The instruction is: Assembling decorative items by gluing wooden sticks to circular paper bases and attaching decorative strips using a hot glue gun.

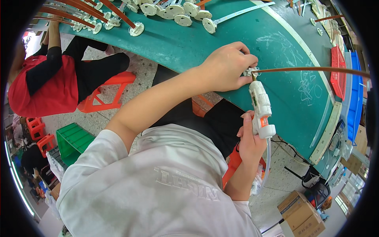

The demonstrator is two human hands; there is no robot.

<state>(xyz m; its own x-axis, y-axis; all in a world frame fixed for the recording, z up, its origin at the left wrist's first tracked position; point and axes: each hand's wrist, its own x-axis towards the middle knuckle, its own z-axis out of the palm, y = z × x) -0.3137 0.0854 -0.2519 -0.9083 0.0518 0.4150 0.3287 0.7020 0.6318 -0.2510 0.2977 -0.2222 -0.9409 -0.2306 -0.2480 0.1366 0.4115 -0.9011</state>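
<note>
In my right hand (251, 139) is a white hot glue gun (260, 102) with an orange trigger. A clear glue stick (268, 158) trails from its rear end. My left hand (229, 65) pinches a small white fitting (250, 71) between thumb and fingers, just above the green table. The gun's nozzle points up at this fitting and looks to be touching it; any glue there is too small to make out. A long thin brown strip (312, 68) runs from the fitting toward the right.
White round-based pieces (183, 19) with strips lie along the far side of the green table (189, 51). A red basket (338, 73) and a blue tray (354, 94) stand at the right. Another person in red (47, 85) sits at the left. Cardboard boxes (300, 213) are on the floor.
</note>
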